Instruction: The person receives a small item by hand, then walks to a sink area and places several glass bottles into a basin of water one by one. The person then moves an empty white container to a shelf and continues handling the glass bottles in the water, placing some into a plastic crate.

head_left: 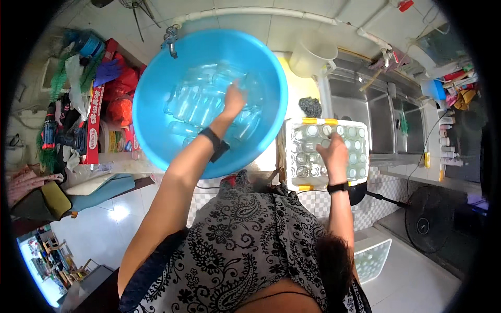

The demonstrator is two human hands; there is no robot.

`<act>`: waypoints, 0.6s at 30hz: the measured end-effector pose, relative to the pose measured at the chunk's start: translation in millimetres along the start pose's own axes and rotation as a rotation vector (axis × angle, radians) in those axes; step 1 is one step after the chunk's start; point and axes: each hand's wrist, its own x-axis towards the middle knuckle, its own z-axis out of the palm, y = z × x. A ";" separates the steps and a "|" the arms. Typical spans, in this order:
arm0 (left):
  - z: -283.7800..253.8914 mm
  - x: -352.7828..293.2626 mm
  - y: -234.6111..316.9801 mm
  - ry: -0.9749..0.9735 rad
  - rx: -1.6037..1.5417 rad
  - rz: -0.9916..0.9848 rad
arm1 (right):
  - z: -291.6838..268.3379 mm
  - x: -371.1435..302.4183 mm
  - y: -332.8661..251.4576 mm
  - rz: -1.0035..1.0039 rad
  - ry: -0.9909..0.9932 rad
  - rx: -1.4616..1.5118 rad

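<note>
1. At the left of the frame, an upright red box [94,125] bore pale printed characters; print on the packages around it was too small to read.
2. Left of centre, a big blue basin [155,78] held many clear glass bottles [190,104], lying loose on their sides rather than upright in rows.
3. Over the basin's right half, the left hand [235,99] reached in among them, blurred; whether it gripped any glass, I could not tell.
4. Right of centre, a white crate [289,180] with yellow-orange tape on its rim held rows of glassware [353,146], ends upward. It looked mostly filled, though part was hidden.
5. Above that crate, the right hand [334,155] had its fingers bent and thumb held apart; whether they closed on a piece, I could not tell.
6. Toward the lower right, a second crate [387,253] held more glass. Which portion counted as done or left, the view did not settle.
7. At far right, a black fan [428,219] carried a small hub emblem; no lettering was legible.
</note>
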 end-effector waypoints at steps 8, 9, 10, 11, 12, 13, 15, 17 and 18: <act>-28.7 -152.3 142.6 -0.440 -0.276 0.774 | -104.5 -7.3 -115.9 -0.267 -0.043 0.434; -32.1 -158.5 143.7 -0.377 -0.271 0.636 | -99.3 -7.5 -124.8 -0.286 -0.015 0.500; -38.8 -161.7 142.5 -0.314 -0.263 0.498 | -92.8 -9.5 -131.6 -0.360 0.034 0.412; -45.5 -159.8 138.6 -0.248 -0.250 0.366 | -84.9 -10.0 -136.7 -0.439 0.090 0.326; -51.2 -157.7 124.0 -0.272 -0.388 0.333 | -78.1 -11.1 -142.4 -0.521 0.142 0.241; -55.7 -155.7 110.3 -0.295 -0.529 0.300 | -73.6 -13.1 -147.2 -0.522 0.092 0.224; -87.7 -168.8 123.9 -0.435 -0.771 0.011 | -62.4 -18.2 -157.4 -0.524 -0.013 0.203; -97.7 -178.5 122.8 -0.403 -0.814 -0.046 | -52.4 -19.2 -168.6 -0.560 -0.016 0.258; -100.2 -181.1 117.6 -0.395 -0.861 -0.088 | -47.7 -18.9 -173.3 -0.581 -0.023 0.262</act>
